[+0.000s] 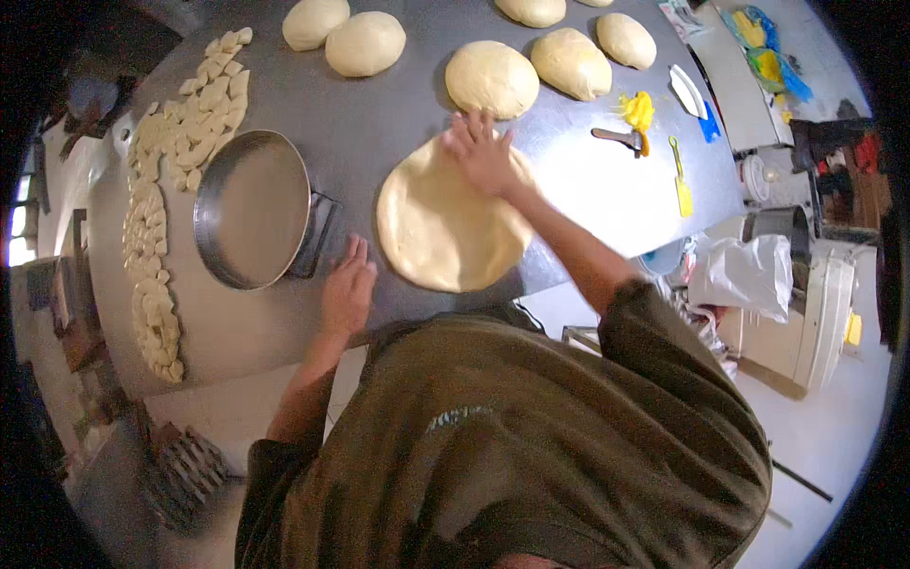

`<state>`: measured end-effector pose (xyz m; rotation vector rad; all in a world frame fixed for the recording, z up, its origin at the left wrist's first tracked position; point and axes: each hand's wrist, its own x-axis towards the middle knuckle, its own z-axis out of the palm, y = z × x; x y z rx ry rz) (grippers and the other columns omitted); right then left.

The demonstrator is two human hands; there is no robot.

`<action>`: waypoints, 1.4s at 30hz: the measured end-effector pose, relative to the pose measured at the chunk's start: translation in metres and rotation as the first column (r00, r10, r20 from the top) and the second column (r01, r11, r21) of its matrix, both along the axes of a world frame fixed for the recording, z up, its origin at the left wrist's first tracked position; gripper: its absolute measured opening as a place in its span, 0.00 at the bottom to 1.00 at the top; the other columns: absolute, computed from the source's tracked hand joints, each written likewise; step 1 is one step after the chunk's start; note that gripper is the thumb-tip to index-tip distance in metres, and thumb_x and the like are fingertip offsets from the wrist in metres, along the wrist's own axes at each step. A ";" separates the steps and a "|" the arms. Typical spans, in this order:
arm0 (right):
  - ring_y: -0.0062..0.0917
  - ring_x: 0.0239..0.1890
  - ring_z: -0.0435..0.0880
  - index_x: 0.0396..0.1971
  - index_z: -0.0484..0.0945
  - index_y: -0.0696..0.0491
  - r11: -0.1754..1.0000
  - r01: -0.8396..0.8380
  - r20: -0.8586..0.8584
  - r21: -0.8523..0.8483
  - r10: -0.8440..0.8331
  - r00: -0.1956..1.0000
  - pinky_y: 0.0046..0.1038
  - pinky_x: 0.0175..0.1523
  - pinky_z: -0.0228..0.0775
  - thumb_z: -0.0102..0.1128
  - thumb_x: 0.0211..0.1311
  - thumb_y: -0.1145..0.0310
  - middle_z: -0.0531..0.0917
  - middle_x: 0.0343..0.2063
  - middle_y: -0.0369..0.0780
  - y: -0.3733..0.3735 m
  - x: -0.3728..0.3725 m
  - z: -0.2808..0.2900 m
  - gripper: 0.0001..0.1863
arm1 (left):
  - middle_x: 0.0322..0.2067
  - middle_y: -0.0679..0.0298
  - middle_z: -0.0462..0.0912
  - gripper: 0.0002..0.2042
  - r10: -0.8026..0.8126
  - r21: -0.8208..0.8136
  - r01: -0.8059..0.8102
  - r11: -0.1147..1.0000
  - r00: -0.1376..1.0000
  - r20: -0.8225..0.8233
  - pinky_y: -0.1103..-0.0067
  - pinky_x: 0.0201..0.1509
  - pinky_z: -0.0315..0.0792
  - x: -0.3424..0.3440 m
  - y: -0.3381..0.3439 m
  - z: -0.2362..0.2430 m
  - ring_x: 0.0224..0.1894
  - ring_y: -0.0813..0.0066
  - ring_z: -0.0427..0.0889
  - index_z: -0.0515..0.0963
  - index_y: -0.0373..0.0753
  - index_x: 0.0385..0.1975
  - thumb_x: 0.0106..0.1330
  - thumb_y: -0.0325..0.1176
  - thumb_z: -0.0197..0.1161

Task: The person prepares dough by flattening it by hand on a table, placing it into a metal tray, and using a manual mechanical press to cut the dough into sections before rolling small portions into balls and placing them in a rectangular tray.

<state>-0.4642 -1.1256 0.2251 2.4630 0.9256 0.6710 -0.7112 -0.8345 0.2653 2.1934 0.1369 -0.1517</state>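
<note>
The dough (450, 228), a pale yellow, flattened, dimpled round, lies on the worktop (398, 114). My hands are apart, fingers extended: right hand (482, 154) on its far edge, left hand (350, 289) beside it.

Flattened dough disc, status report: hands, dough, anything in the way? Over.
Right hand on far part of flattened dough disc. Left hand open, just left of it. Disc roughly round, dimpled. No object lying on disc; round metal pan left, apart.

Out right of the right grip (483, 156), there's a yellow spatula (684, 198) on the surface (353, 112), a crumpled white bag (744, 275) farther out, blue-and-yellow packaging (768, 66) ahead and right!
</note>
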 end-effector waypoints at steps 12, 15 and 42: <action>0.47 0.81 0.44 0.76 0.52 0.60 0.921 -0.258 -0.643 0.293 0.389 0.660 0.60 0.79 0.34 0.35 0.77 0.42 0.50 0.78 0.52 0.037 -0.058 0.070 0.41 | 0.76 0.43 0.55 0.36 0.704 -0.455 -0.634 0.625 0.709 -0.020 0.65 0.81 0.44 0.101 -0.120 0.025 0.79 0.53 0.51 0.55 0.27 0.75 0.82 0.55 0.36; 0.43 0.77 0.56 0.73 0.58 0.60 0.921 -0.176 -0.836 0.347 0.389 0.388 0.56 0.75 0.48 0.39 0.75 0.41 0.57 0.75 0.54 0.045 0.026 0.040 0.41 | 0.75 0.41 0.58 0.34 0.594 -0.247 -0.572 0.782 0.804 0.022 0.65 0.79 0.49 0.123 -0.127 0.037 0.77 0.53 0.57 0.56 0.27 0.74 0.83 0.53 0.36; 0.16 0.26 0.83 0.39 0.89 0.58 0.815 0.144 -0.736 0.561 0.571 -0.364 0.25 0.36 0.76 0.73 0.59 0.69 0.87 0.24 0.32 0.065 -0.026 0.250 0.10 | 0.32 0.61 0.89 0.22 -0.213 0.105 0.225 0.969 0.971 -0.108 0.70 0.44 0.77 0.023 0.064 0.240 0.35 0.71 0.84 0.87 0.35 0.40 0.57 0.48 0.77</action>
